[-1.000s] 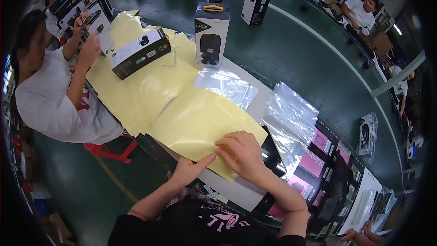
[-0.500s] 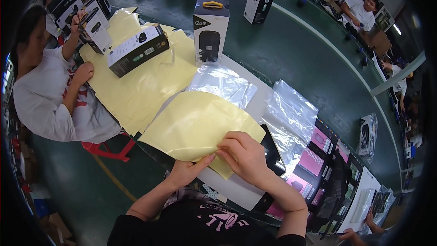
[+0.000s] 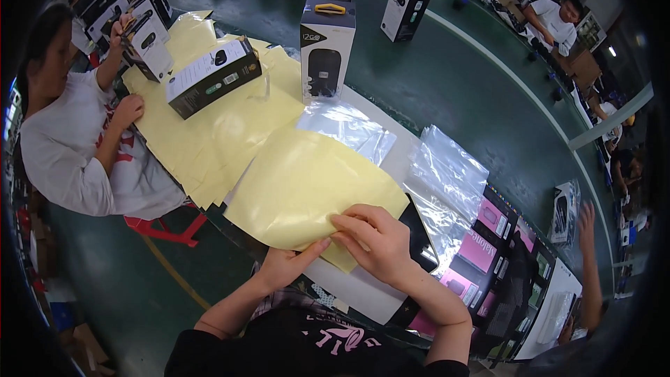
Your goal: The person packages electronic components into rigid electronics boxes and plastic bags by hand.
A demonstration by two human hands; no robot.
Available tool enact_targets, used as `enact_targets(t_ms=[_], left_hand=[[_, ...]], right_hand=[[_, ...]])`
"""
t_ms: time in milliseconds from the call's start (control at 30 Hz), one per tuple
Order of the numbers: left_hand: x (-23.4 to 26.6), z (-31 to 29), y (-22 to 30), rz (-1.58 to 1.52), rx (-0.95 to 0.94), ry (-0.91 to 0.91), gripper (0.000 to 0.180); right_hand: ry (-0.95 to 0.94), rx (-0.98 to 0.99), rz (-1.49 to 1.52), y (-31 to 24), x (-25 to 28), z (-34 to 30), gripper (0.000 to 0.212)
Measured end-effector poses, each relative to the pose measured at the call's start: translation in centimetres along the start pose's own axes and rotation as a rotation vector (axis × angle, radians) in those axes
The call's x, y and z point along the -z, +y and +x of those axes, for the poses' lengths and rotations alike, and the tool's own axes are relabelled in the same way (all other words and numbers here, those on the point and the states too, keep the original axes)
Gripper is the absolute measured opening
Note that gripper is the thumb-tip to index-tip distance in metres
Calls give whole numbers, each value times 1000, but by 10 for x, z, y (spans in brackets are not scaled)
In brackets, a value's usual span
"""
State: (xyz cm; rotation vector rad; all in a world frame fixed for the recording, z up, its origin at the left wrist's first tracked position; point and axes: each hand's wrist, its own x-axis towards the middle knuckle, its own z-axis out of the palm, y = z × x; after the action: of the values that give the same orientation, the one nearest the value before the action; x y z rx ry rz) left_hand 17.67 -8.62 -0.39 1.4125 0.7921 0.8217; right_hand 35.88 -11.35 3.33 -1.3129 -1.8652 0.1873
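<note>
A large glossy yellow sheet point(image 3: 314, 181) bulges up over the near part of the table, its near edge between my two hands. My left hand point(image 3: 287, 265) pinches that edge from the left, its thumb pointing right. Close beside it, my right hand point(image 3: 377, 241) is closed on the same edge with thumb and fingertips together. Whether a thin film is also between the fingertips cannot be made out. Partly under my right hand lies a dark flat device with a glossy screen point(image 3: 420, 234). Clear plastic bags point(image 3: 345, 126) lie behind the sheet.
A boxed product point(image 3: 326, 49) stands upright beyond the bags. More yellow sheets point(image 3: 209, 146) and a tilted box point(image 3: 213, 77) cover the left side, where a seated co-worker point(image 3: 91, 126) handles another box. Flat clear bags point(image 3: 447, 167) and pink-printed cartons point(image 3: 474, 248) lie to the right.
The yellow sheet's left corner has shifted right, and its far edge has risen. Both hands keep their pinch. At the far right, another person's arm has reached up beside the bagged box.
</note>
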Motion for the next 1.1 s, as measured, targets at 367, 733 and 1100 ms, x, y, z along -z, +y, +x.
enact_targets(t_ms=[367, 733, 1100], left_hand=[[2, 0, -10, 36, -15, 23, 26], [62, 2, 33, 161, 650, -1022, 37], [2, 230, 29, 722, -364, 625, 123]], right_hand=[[-34, 12, 35, 8, -6, -5, 20], [-221, -191, 566, 8, 15, -6, 12], [67, -316, 542, 38, 46, 7, 8]])
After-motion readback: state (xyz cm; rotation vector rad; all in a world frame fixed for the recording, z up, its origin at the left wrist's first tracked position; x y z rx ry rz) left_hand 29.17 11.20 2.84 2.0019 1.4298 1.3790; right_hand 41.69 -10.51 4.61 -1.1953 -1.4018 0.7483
